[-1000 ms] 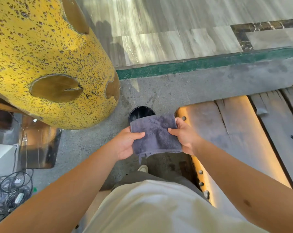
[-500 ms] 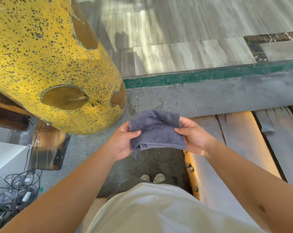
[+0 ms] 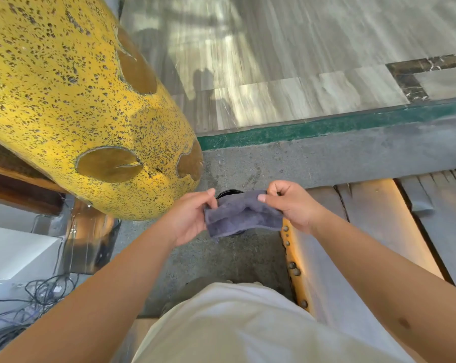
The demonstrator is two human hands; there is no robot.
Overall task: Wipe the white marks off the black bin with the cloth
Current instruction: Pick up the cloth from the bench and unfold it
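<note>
Two hands gripping one grey cloth [image 3: 241,214] above the concrete floor [image 3: 248,169]: left hand [image 3: 189,218] pinching its left edge, right hand [image 3: 291,203] with fingers [image 3: 263,197] curled over its top right corner. Just beyond, one black bin [image 3: 228,192] showing only a rim sliver, mostly hiding under the cloth; white marks impossible to make out. One yellow speckled column [image 3: 77,100] rising left.

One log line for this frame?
stage: pre-wipe | left hand: holds cloth | right hand: pinches cloth | bin: mostly hidden below cloth, untouched
</note>
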